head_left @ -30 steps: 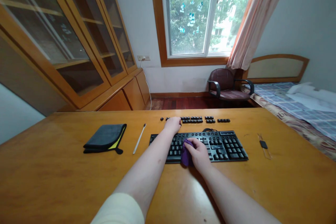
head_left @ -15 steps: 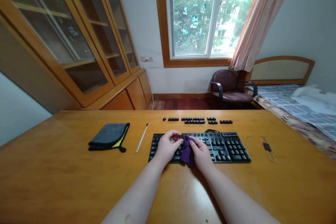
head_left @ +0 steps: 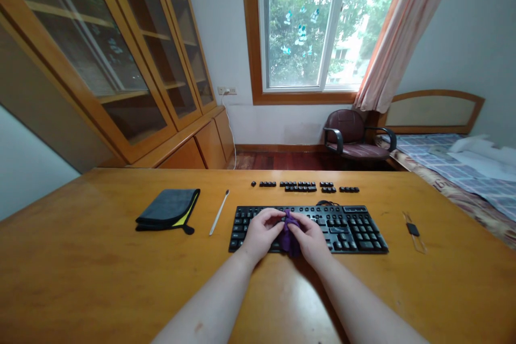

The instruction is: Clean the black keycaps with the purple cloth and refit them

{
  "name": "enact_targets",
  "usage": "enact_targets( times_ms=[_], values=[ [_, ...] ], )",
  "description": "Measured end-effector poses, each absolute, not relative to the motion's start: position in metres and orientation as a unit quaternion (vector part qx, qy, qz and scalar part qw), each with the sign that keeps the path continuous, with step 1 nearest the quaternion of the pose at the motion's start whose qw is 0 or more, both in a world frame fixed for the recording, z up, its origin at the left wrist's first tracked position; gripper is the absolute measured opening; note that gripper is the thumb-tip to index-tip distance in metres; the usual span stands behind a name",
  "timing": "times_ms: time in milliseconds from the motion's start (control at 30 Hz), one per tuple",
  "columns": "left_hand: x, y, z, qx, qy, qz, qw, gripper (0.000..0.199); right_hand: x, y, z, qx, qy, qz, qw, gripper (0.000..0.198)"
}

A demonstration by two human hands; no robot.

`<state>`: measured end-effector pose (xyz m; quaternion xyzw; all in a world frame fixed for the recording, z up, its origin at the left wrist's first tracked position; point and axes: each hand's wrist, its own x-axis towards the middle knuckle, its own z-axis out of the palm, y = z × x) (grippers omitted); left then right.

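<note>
A black keyboard (head_left: 358,228) lies flat on the wooden desk, with part of its upper key row removed. Over its middle, both hands meet at a crumpled purple cloth (head_left: 289,244). My right hand (head_left: 312,237) is closed, pinching the cloth between thumb and fingers. My left hand (head_left: 262,234) is closed too, its thumb and fingertips pressed on the cloth's upper left side. Whether something small is wrapped inside the cloth is hidden. Behind the keyboard, loose black keycaps (head_left: 300,189) lie in short rows.
Left of the keyboard lie a white toothbrush (head_left: 219,214) and a folded grey cloth (head_left: 167,208) with a yellow inside. A wire keycap puller (head_left: 413,229) rests to the right. Beyond the desk (head_left: 100,274) stand an armchair (head_left: 350,134) and a bed.
My left hand has moved right, and its fingertips now meet the purple cloth. My right hand still pinches the cloth, which is bunched up more. The view has shifted slightly.
</note>
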<state>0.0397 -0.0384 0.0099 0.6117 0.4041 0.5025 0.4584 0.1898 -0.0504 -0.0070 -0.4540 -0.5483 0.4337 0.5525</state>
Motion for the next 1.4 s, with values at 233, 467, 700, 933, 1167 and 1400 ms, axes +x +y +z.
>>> enact_targets(
  times_ms=[233, 467, 700, 933, 1167, 1400],
  values=[
    [0.041, -0.038, 0.008, 0.556, 0.401, 0.513, 0.517, 0.026, 0.187, -0.052, -0.001, -0.444, -0.558, 0.433, 0.552, 0.027],
    [0.041, -0.036, 0.006, 0.538, 0.419, 0.520, 0.515, 0.027, 0.187, -0.053, 0.000, -0.443, -0.567, 0.419, 0.553, 0.023],
    [0.040, -0.036, 0.004, 0.551, 0.436, 0.493, 0.513, 0.019, 0.187, -0.054, 0.004, -0.453, -0.548, 0.433, 0.554, 0.019],
    [0.041, -0.040, 0.010, 0.549, 0.466, 0.477, 0.504, 0.018, 0.190, -0.055, 0.007, -0.445, -0.544, 0.437, 0.561, 0.012],
    [0.039, -0.040, 0.010, 0.585, 0.466, 0.469, 0.468, 0.019, 0.191, -0.056, 0.005, -0.481, -0.538, 0.422, 0.549, 0.015],
    [0.043, -0.040, 0.008, 0.566, 0.457, 0.485, 0.486, 0.021, 0.189, -0.055, 0.004, -0.496, -0.514, 0.420, 0.559, 0.021]
  ],
)
